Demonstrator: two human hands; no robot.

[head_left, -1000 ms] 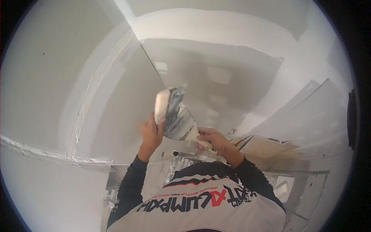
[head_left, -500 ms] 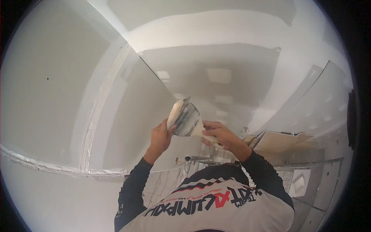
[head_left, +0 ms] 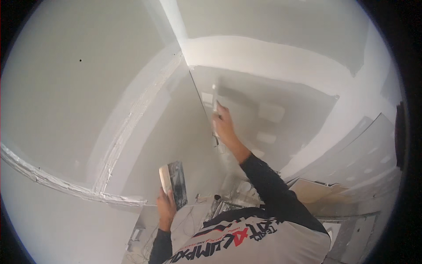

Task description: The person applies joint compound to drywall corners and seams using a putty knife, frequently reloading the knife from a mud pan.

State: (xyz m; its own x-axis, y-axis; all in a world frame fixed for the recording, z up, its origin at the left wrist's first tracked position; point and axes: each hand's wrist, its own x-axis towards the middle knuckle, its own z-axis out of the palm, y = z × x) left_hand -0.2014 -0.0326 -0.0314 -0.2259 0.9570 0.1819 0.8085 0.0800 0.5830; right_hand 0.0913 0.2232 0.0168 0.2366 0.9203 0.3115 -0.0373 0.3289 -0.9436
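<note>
My left hand (head_left: 165, 205) is closed round the lower end of a broad filling knife (head_left: 180, 185). Grey smears mark its metal blade, and a cream strip runs along its back. Higher up, my right hand (head_left: 225, 125) grips a putty knife (head_left: 214, 91) beside the inner corner between two wall boards. A pale blade edge shows above the fingers, slightly blurred; whether it touches the board cannot be made out. The dark open seam (head_left: 196, 87) of the corner runs just left of this hand.
A ridged band of white joint compound (head_left: 127, 121) crosses the left board (head_left: 88, 101). Smooth white filler (head_left: 263, 55) covers joints on the right wall. Board sheets (head_left: 316, 190) lean at lower right. Pipes and cables (head_left: 217, 200) lie below, near my body.
My hands have moved apart from close together. The right one has gone up to the corner with the putty knife; the left has lowered the filling knife. The view has shifted too.
</note>
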